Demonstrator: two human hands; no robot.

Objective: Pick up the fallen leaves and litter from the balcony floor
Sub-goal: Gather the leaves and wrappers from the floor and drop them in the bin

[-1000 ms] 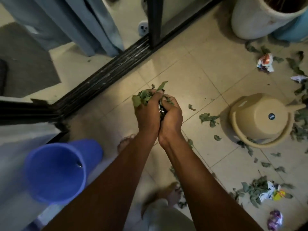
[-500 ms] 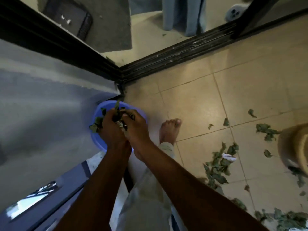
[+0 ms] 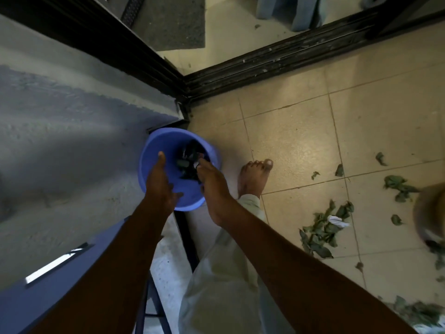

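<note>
Unclasped now, left hand [image 3: 160,186] and right hand [image 3: 213,186] spread above bucket [image 3: 149,162].

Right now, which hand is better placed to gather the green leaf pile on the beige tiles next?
Probably right. The right hand, open over the round blue plastic bucket, is nearer the pile of crumpled green leaves; the left hand is beside the grey wall.
</note>
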